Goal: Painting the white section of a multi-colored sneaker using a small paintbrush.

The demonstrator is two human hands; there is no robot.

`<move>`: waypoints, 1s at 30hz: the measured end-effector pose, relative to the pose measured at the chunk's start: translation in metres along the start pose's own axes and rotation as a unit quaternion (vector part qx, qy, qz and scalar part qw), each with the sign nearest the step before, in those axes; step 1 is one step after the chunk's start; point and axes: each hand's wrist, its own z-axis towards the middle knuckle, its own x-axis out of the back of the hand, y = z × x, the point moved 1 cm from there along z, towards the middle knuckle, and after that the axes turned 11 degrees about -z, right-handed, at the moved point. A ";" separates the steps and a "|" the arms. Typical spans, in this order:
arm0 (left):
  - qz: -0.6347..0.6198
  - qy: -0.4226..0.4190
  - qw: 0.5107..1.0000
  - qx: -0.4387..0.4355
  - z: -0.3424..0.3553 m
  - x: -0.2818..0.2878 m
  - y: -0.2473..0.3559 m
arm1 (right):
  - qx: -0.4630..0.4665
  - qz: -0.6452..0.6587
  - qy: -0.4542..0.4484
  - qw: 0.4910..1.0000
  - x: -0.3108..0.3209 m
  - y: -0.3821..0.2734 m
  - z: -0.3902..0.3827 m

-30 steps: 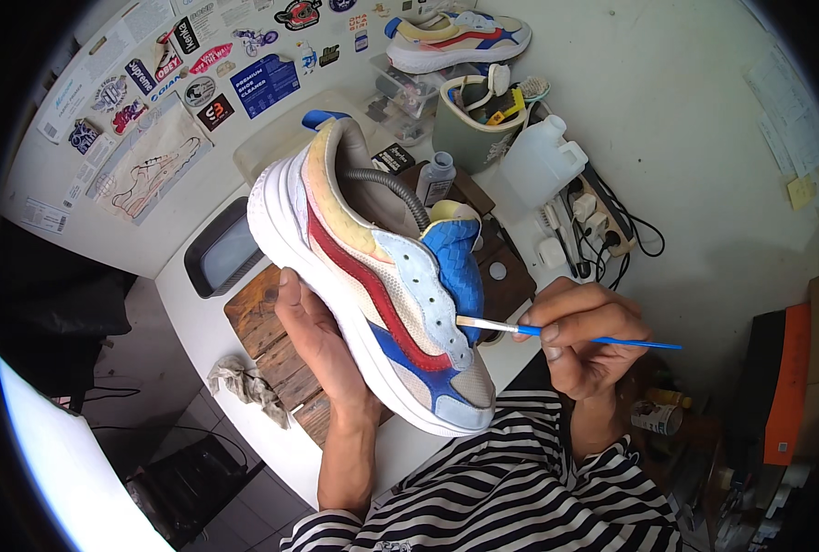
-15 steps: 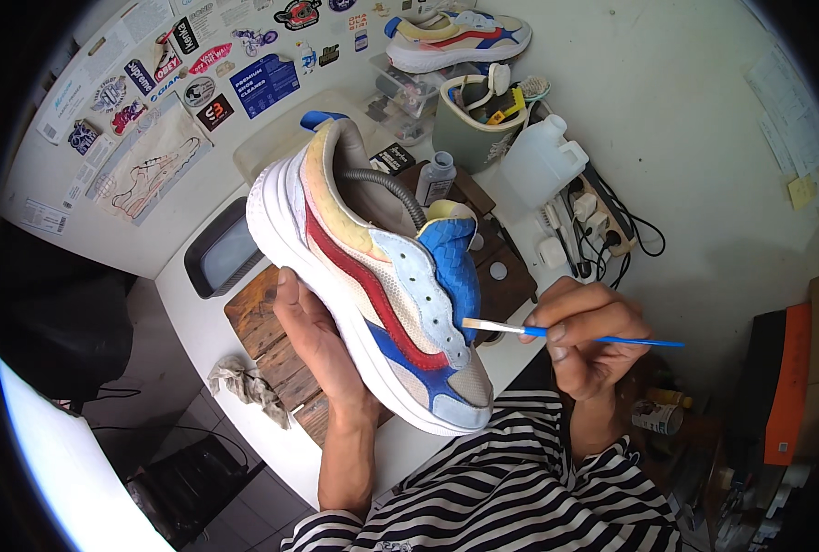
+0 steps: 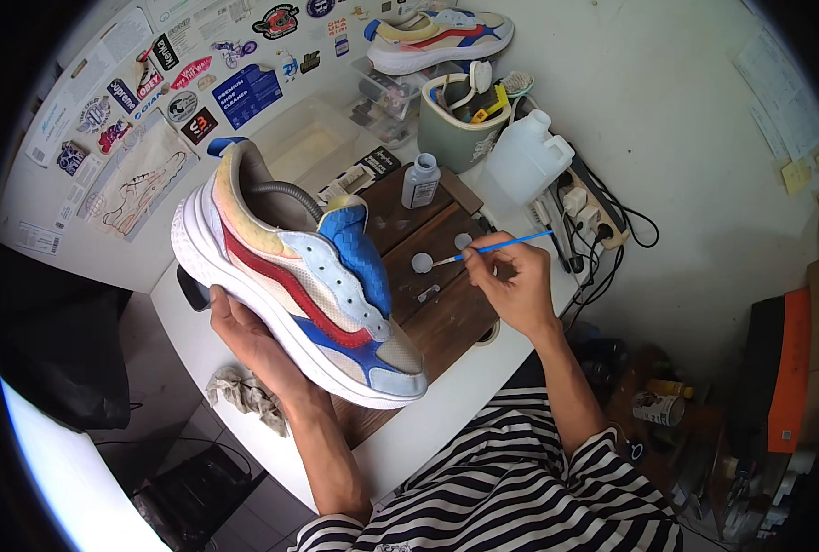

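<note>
My left hand (image 3: 260, 354) grips a multicoloured sneaker (image 3: 276, 276) by its white sole, holding it tilted above the table. The shoe has a red stripe, a blue tongue, pale blue eyelet panels and no laces. A grey coiled tube shows inside its collar. Between the fingers of my right hand (image 3: 517, 285) is a thin blue paintbrush (image 3: 510, 244). The brush's tip is at a small white cap (image 3: 421, 263) on the brown wooden board (image 3: 441, 308). Another small white cap (image 3: 463, 241) lies beside the brush. A small open bottle (image 3: 420, 182) stands at the board's far end.
A matching sneaker (image 3: 441, 41) sits on clear plastic boxes at the back. Near it are a green-grey bin (image 3: 460, 129) of brushes and a white jug (image 3: 529, 161). A power strip with cables (image 3: 598, 212) lies right. A crumpled cloth (image 3: 244, 396) rests at the left table edge.
My right hand has carried the paintbrush from beside the shoe's eyelets away to the small cap on the board. The sneaker has shifted left in my left hand.
</note>
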 end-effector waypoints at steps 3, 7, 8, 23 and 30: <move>0.013 0.011 1.000 -0.016 0.000 0.000 -0.001 | 0.005 -0.045 -0.017 0.999 -0.009 -0.001 0.005; 0.011 0.006 1.000 0.005 0.000 -0.001 -0.002 | 0.016 -0.061 -0.025 0.998 -0.018 0.002 0.008; 0.008 -0.002 1.000 0.013 0.000 0.000 -0.002 | 0.015 -0.062 -0.027 0.998 -0.020 0.002 0.008; 0.024 -0.003 1.000 0.000 0.001 0.004 -0.008 | 0.019 0.064 0.056 0.996 -0.010 0.000 0.002; 0.046 -0.059 0.997 0.029 -0.010 -0.005 -0.010 | 0.118 0.305 0.078 0.942 0.037 -0.064 -0.011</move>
